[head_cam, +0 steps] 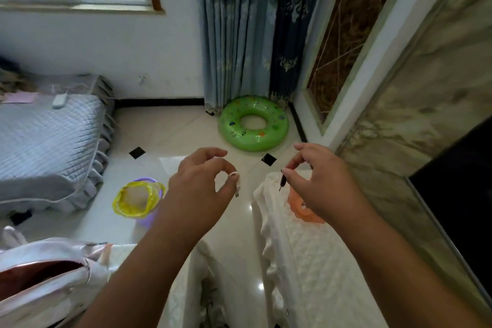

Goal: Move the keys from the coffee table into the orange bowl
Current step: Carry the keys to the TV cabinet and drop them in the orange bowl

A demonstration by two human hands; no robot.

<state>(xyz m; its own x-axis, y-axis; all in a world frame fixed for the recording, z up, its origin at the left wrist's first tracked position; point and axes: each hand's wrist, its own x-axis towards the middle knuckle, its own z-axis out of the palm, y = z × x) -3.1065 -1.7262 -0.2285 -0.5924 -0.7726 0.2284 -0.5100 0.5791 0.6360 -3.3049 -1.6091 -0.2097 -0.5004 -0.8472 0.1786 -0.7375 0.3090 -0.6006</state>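
My left hand [202, 189] is raised over the floor gap and pinches a small pale-headed key [237, 186] between thumb and forefinger; the blade hangs down. My right hand [318, 184] pinches a dark, thin key [281, 180] that also points down. Directly under my right hand, the orange bowl [310, 217] sits on the white cloth-covered table [306, 269]; my hand hides most of it. The dark key hangs just left of the bowl's visible edge.
A purple bin with a yellow liner [138, 198] stands on the tiled floor to the left. A green swim ring [253, 124] lies by the curtain [247, 34]. A grey quilted sofa [48, 141] is far left, a pink bag [40, 274] lower left, a dark screen [458, 194] right.
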